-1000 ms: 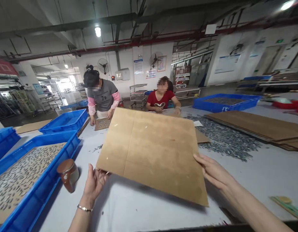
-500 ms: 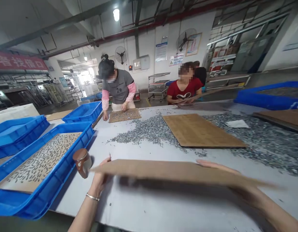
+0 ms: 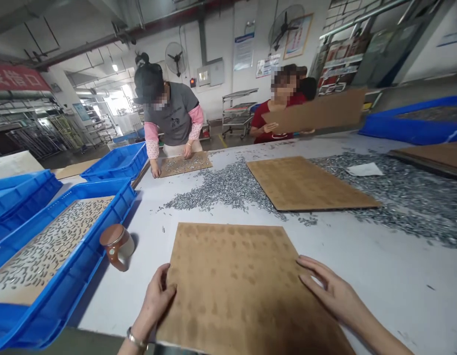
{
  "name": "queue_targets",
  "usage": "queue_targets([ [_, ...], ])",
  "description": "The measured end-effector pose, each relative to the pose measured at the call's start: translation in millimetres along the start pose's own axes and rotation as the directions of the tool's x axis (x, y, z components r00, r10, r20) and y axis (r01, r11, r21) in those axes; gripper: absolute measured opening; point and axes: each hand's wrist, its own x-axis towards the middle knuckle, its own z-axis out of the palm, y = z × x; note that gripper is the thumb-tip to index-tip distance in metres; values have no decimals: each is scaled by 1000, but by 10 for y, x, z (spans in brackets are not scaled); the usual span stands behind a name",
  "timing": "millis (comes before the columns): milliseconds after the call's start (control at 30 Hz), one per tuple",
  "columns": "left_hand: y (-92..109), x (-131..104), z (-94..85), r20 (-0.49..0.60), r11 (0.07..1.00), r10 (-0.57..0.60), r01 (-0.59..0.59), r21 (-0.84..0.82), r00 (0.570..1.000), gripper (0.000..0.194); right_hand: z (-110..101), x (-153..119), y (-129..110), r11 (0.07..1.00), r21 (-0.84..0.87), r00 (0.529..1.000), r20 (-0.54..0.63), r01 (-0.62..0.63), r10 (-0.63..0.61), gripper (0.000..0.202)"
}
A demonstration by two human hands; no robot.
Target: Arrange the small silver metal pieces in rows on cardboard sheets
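A brown board (image 3: 236, 281) with darker spots lies on or just over the white table in front of me. My left hand (image 3: 158, 301) grips its left edge, thumb on top and fingers at the side. At the right edge, my right hand (image 3: 328, 291) holds the board between thumb and fingers. Beyond it, a second brown board (image 3: 306, 185) rests on a spread of small grey pieces (image 3: 228, 190). A brown mug (image 3: 116, 245) stands left of my left hand.
A blue tray (image 3: 119, 197) at the left holds a board covered with small pieces. More blue trays (image 3: 113, 160) stand behind it. Across the table, one person (image 3: 172, 113) bends over a board, and another in red (image 3: 267, 116) holds a board (image 3: 321, 113). White paper (image 3: 364, 169) lies at right.
The board in my hands has gone from nearly edge-on to flat, its top face now showing. The person in red has raised a board. The view has shifted slightly.
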Motion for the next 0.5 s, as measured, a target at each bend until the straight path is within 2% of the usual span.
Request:
queue_targets([
  [33, -35, -44, -12, -68, 980, 68, -54, 189, 995, 58, 32, 20, -7, 1000, -19, 999, 35, 20, -19, 56],
  [100, -66, -79, 2, -141, 862, 261, -165, 478, 955, 55, 98, 115, -39, 996, -68, 996, 60, 64, -60, 55],
  [133, -52, -62, 38, -126, 794, 348, -221, 566, 929, 54, 134, 201, -74, 992, -94, 995, 58, 88, -83, 56],
  [200, 43, 47, 171, -14, 679, 452, -334, 654, 892, 57, 223, 464, -194, 979, -152, 990, 50, 137, -131, 58],
  [267, 197, 233, 367, 148, 603, 466, -435, 668, 872, 67, 349, 830, -381, 960, -209, 982, 81, 185, -171, 60],
  [367, 366, 553, 700, 328, 591, 394, -510, 625, 859, 87, 648, 1458, -686, 922, -325, 969, 198, 208, -149, 73],
  [433, 337, 739, 905, 399, 621, 346, -526, 581, 849, 89, 921, 1855, -823, 884, -449, 974, 227, 129, -27, 87],
  [500, 185, 884, 1085, 410, 651, 319, -512, 560, 854, 93, 1230, 2210, -894, 831, -557, 980, 162, -9, 119, 97],
])
